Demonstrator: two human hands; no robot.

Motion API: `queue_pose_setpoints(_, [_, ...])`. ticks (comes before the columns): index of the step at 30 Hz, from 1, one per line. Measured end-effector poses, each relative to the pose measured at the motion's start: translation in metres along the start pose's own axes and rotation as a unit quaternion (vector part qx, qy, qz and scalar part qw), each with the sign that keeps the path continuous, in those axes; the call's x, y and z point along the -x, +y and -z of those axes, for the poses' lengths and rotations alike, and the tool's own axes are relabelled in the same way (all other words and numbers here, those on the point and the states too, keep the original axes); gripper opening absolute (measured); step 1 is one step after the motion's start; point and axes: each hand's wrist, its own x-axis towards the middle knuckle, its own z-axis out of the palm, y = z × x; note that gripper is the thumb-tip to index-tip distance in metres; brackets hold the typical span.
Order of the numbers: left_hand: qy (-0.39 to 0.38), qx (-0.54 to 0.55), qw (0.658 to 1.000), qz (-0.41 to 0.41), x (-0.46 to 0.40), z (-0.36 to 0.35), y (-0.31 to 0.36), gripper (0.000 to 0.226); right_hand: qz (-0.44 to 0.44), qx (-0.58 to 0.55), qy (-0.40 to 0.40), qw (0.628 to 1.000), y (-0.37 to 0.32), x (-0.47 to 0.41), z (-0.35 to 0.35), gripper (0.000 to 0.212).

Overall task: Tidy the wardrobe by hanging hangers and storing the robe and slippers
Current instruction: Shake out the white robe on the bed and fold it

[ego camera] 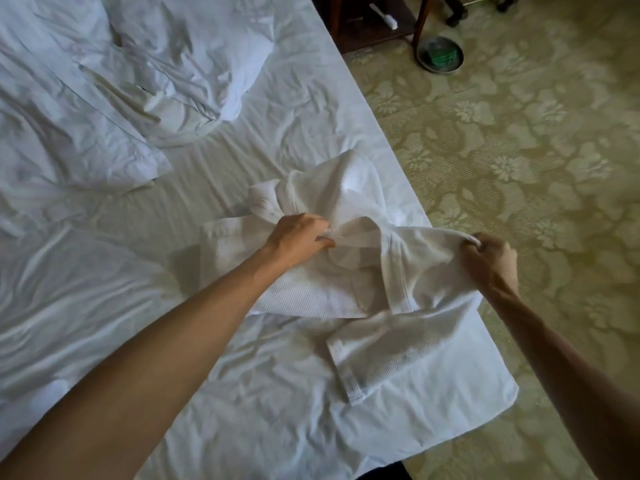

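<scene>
A white waffle-weave robe (349,271) lies crumpled on the bed (138,306) near its right edge. My left hand (299,237) is shut on a bunched fold of the robe near its middle. Out at the bed's edge, my right hand (490,261) grips the robe's upper right edge and holds it stretched and slightly lifted. One part of the robe, possibly a sleeve (381,358), trails toward me on the sheet. No hangers or slippers are in view.
A rumpled pillow (194,60) and duvet (62,109) lie at the back left of the bed. Floral carpet (519,150) fills the right side. A dark wooden table (377,22) and a round bowl-like object (440,55) stand at the top.
</scene>
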Motion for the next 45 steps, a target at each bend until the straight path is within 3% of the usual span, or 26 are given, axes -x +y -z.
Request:
queue_pose_setpoints(4, [0.067,0.007,0.997,0.021,0.019,-0.032,0.008,0.032,0.102,0.189,-0.111,0.97,0.005,0.029,-0.021,0.016])
queue_pose_setpoints(6, [0.066,0.021,0.997,0.02,0.03,-0.052,0.026,0.029,0.169,0.23,-0.138,0.948,0.005,0.05,-0.036,0.038])
queue_pose_setpoints(8, [0.08,0.032,0.996,0.0,0.036,-0.066,0.04,0.025,0.21,0.206,-0.129,0.947,0.005,0.065,-0.051,0.052])
queue_pose_setpoints(14, [0.082,0.115,0.99,-0.017,0.037,-0.054,0.02,0.029,0.211,0.104,-0.06,0.97,-0.003,0.074,-0.067,0.019])
queue_pose_setpoints(16, [0.132,0.08,0.988,-0.013,0.03,-0.037,-0.006,0.029,0.207,0.107,-0.064,0.97,-0.003,0.069,-0.065,0.012])
queue_pose_setpoints(18, [0.152,-0.002,0.988,0.008,0.018,-0.021,-0.04,0.035,0.182,0.133,-0.073,0.972,-0.001,0.061,-0.065,0.022])
queue_pose_setpoints(21, [0.08,-0.131,0.987,0.055,0.004,-0.005,-0.091,0.075,0.146,0.16,-0.098,0.971,0.002,0.051,-0.065,0.035])
queue_pose_setpoints(23, [0.04,-0.148,0.984,0.086,-0.002,0.0,-0.11,0.081,0.146,0.173,-0.113,0.967,0.005,0.047,-0.067,0.036])
queue_pose_setpoints(27, [0.089,-0.12,0.985,0.081,-0.021,0.004,-0.115,0.064,0.132,0.183,-0.105,0.969,0.006,0.047,-0.072,0.038])
queue_pose_setpoints(29, [0.109,-0.124,0.986,0.031,-0.031,0.006,-0.112,0.067,0.103,0.142,-0.079,0.981,0.001,0.052,-0.068,0.033])
queue_pose_setpoints(32, [0.073,-0.153,0.983,-0.066,-0.047,0.008,-0.108,0.071,0.097,0.103,-0.064,0.988,-0.005,0.057,-0.063,0.03])
queue_pose_setpoints(35, [0.054,-0.198,0.97,-0.133,-0.061,0.006,-0.108,0.049,0.168,0.039,-0.042,0.984,-0.005,0.06,-0.059,0.023])
queue_pose_setpoints(39, [0.046,-0.238,0.958,-0.155,-0.073,0.01,-0.113,0.022,0.271,0.011,-0.015,0.962,-0.005,0.057,-0.057,0.021])
queue_pose_setpoints(42, [0.053,-0.208,0.962,-0.17,-0.072,0.018,-0.115,0.019,0.315,0.06,0.008,0.947,-0.014,0.052,-0.059,0.019])
queue_pose_setpoints(45, [0.064,-0.202,0.962,-0.172,-0.066,0.025,-0.114,0.02,0.326,0.108,-0.019,0.939,-0.026,0.049,-0.068,0.028])
